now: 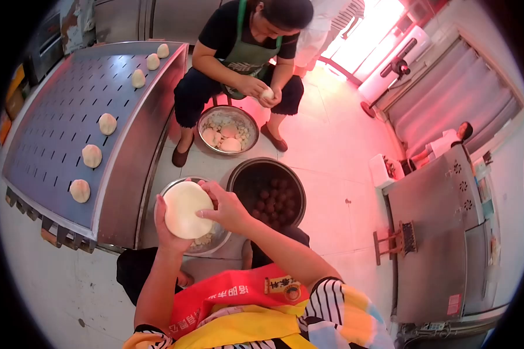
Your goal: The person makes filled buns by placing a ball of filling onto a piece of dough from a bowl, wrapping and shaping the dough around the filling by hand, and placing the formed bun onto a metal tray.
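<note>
A round, flattened piece of pale dough (182, 208) is held up in front of me in the head view. My left hand (167, 232) supports it from the left and below, with the fingers behind it hidden. My right hand (226, 206) grips its right edge, thumb on the front face. Beneath the dough is a metal bowl (220, 239), partly hidden, with small pale pieces in it. To its right, a dark pot (297, 192) contains several dark brown balls (276, 200).
Several dough balls (91, 156) sit on a slotted metal tray table (46, 134) at left. Opposite me, a seated person (239, 64) handles a dough ball (266, 93) over another metal bowl (251, 124). A metal cabinet (428, 250) and small stool (396, 239) stand at right.
</note>
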Tool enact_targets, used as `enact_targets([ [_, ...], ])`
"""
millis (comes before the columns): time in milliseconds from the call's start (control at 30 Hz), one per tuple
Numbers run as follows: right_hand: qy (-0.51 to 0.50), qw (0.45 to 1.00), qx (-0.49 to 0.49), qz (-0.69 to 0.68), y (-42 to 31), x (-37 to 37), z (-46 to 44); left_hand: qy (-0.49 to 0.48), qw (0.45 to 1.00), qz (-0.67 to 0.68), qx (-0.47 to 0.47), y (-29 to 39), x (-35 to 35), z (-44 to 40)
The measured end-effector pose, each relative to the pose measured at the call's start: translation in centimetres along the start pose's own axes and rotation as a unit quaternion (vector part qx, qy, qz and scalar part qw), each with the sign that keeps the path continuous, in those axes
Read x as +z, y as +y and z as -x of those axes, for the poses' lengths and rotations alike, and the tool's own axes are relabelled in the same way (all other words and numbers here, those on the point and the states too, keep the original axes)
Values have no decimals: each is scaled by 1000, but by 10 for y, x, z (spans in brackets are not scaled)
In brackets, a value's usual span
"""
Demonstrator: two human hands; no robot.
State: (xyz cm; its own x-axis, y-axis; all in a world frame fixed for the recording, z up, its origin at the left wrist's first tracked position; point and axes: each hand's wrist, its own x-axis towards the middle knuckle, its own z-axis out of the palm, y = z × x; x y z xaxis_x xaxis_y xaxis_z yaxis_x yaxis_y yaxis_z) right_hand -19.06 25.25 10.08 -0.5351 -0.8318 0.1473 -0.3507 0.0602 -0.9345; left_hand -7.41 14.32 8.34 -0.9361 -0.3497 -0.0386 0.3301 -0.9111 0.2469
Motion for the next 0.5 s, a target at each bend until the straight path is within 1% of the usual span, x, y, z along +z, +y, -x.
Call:
enact_targets([
  [100,54,989,-57,127,4,-10,16,25,997,8,-68,-8,0,4],
  [133,88,983,-88,138,12,-11,18,18,997,9,-74,-13,2,5],
  [200,68,988,-90,104,15,-23,25,58,993,-20,-102,-21,-3,4],
  [233,48,993,-67,81,17,-30,29,77,990,-36,-113,-24,-9,4],
  [300,60,995,-41,68,28,-44,35,129,977,-98,-141,-31,-23,2],
  [333,76,997,12,7,47,-48,35,150,969,-127,-148,-33,-30,-1],
  [367,87,993,64,-54,63,-51,34,139,965,-158,-155,-36,-31,-5],
  [400,80,979,83,-167,67,-54,32,129,960,-188,-162,-39,-32,-6],
  [467,59,977,111,-174,84,-55,26,112,946,-240,-186,-34,-42,-12],
  [500,49,974,121,-187,87,-53,21,124,937,-282,-166,-28,-49,-16],
])
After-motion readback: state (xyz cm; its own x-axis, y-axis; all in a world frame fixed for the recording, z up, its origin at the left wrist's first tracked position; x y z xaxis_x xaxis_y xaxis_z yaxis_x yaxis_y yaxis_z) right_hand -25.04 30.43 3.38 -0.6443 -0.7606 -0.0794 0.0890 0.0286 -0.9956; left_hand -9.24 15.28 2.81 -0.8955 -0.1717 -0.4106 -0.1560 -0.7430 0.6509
